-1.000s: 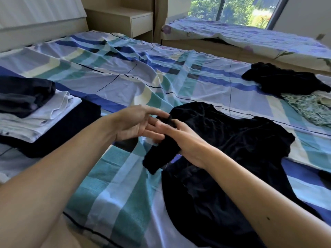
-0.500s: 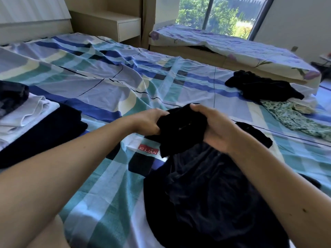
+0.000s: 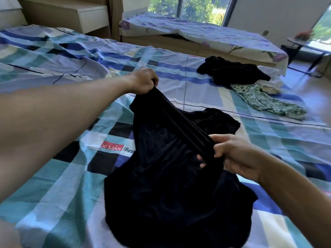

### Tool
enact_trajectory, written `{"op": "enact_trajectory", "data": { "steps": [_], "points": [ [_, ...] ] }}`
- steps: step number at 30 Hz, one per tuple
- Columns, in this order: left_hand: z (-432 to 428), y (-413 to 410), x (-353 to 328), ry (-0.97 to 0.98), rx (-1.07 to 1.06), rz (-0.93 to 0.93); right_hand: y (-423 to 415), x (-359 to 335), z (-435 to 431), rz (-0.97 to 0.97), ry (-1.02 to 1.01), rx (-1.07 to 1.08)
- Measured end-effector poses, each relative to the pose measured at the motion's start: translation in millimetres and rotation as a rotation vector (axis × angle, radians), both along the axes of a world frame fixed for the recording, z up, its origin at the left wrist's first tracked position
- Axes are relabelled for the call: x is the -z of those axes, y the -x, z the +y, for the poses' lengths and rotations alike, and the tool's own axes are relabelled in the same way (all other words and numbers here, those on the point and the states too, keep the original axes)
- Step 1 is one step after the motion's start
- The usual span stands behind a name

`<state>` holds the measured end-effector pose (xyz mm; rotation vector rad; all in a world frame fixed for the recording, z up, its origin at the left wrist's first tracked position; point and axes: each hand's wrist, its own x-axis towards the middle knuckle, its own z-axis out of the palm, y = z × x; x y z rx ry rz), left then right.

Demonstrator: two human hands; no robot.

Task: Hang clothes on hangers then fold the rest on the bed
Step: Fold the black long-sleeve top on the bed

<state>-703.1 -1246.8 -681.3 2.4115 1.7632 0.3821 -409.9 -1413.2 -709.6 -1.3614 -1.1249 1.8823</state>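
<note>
The left hand (image 3: 143, 81) was clenched on one end of the black garment's (image 3: 170, 185) edge. The right hand (image 3: 236, 156) gripped the other end, the edge taut between both sets of fingers.

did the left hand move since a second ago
Yes. The left hand has gone up the bed, away from the person, past the red label on the sheet, pulling an edge of the black garment taut.
</note>
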Motion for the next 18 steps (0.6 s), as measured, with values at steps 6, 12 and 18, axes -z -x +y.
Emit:
{"op": "enact_trajectory", "data": {
  "steps": [6, 12, 18],
  "points": [
    [16.5, -42.7, 20.8, -0.050, 0.039, 0.249, -15.2, 54.4, -10.4, -0.568, -0.016, -0.140],
    [2.4, -45.9, 84.8, 0.135, -0.052, 0.415, -25.6, 35.9, -5.2, -0.461, -0.027, -0.140],
    [-5.7, -31.0, 117.0, 0.310, -0.090, 0.336, -33.5, 31.7, -3.9, -0.948, -0.151, -0.489]
  ]
}}
